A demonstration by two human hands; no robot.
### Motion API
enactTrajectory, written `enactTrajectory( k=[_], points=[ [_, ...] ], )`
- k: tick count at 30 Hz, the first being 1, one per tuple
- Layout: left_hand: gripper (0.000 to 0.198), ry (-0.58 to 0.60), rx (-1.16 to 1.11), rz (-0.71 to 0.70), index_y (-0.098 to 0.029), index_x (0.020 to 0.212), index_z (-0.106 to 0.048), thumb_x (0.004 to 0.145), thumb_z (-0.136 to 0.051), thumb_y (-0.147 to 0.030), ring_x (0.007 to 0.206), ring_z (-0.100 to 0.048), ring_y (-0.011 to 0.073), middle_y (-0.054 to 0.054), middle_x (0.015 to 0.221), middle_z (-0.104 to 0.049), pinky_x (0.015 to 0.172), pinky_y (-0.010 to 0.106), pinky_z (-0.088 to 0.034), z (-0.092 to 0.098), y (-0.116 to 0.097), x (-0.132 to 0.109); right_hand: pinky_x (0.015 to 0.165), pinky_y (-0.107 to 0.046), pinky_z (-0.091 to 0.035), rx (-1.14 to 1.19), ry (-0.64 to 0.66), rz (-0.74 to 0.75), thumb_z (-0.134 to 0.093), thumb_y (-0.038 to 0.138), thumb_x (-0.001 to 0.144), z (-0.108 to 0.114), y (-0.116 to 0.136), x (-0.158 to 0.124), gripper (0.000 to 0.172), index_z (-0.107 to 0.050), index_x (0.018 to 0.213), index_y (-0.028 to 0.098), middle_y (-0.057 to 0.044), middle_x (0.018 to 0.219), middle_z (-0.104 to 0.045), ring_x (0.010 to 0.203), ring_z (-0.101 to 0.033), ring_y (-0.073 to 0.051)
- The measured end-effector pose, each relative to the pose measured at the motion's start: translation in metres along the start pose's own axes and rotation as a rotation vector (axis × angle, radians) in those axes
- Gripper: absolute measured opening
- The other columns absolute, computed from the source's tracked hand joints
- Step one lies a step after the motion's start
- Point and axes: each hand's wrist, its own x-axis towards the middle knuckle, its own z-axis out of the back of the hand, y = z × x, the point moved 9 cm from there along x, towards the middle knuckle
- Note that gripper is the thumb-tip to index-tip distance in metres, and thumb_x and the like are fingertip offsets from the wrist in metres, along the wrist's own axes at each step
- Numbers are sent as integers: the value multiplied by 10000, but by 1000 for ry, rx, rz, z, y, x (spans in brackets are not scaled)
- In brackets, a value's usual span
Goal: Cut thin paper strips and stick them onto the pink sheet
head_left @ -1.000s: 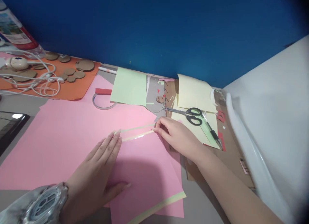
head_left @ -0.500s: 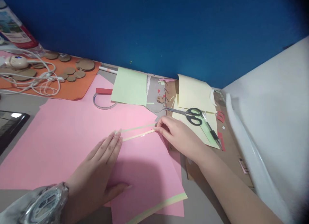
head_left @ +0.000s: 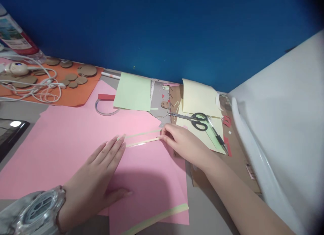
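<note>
My left hand [head_left: 101, 174] lies flat on a sheet of pink paper [head_left: 149, 181], fingers stretched out. Its fingertips rest at the left ends of two thin strips. My right hand [head_left: 179, 140] pinches the right end of the pale yellow paper strip [head_left: 141, 142], which runs across the pink sheet between both hands. Just above it lies a green strip [head_left: 141, 133], whose right end reaches my right fingertips. Along the sheet's near edge runs a yellow-green band [head_left: 157, 218]. Black-handled scissors [head_left: 188, 117] lie beyond my right hand.
Green paper [head_left: 133, 91], yellow paper [head_left: 201, 96] and a pen [head_left: 217, 135] lie at the back. A roll of tape [head_left: 107, 113] sits on the pink paper. On the left are cardboard discs [head_left: 87, 70], white earphones [head_left: 50, 83], a bottle [head_left: 19, 37] and a black device [head_left: 11, 137].
The view has shifted slightly, moving most things a little to the left. Both hands keep their places on the paper, and the right pinch stays closed on the yellow strip.
</note>
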Motion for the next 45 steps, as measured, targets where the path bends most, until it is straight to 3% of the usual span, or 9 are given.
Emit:
enactTrajectory(
  k=[9, 25, 45],
  points=[
    [960, -67, -55, -41, -48, 1463, -181, 771, -498, -634, 1382, -253, 356, 203, 1515, -234, 1072, 476, -311, 5, 0, 0, 603, -264, -330, -56, -22, 17, -417, 310, 940, -3, 2, 2, 207, -475, 768, 211, -2, 824, -583, 715, -525, -149],
    [962, -55, -51, -32, -48, 1466, -172, 772, -511, -622, 1380, -252, 365, 192, 1520, -229, 1086, 476, -291, 3, 0, -2, 629, -253, -332, 25, 45, 31, -479, 298, 900, 4, -5, 10, 186, -538, 745, 213, 3, 835, -632, 767, -553, -160],
    [962, -71, -3, -50, -5, 1438, -228, 769, -502, -640, 1381, -248, 366, 213, 1515, -227, 1088, 458, -264, 4, -1, -1, 588, -244, -321, -20, -21, 22, -459, 306, 919, 3, -1, 4, 206, -499, 743, 205, 22, 782, -572, 683, -507, -123]
  ],
)
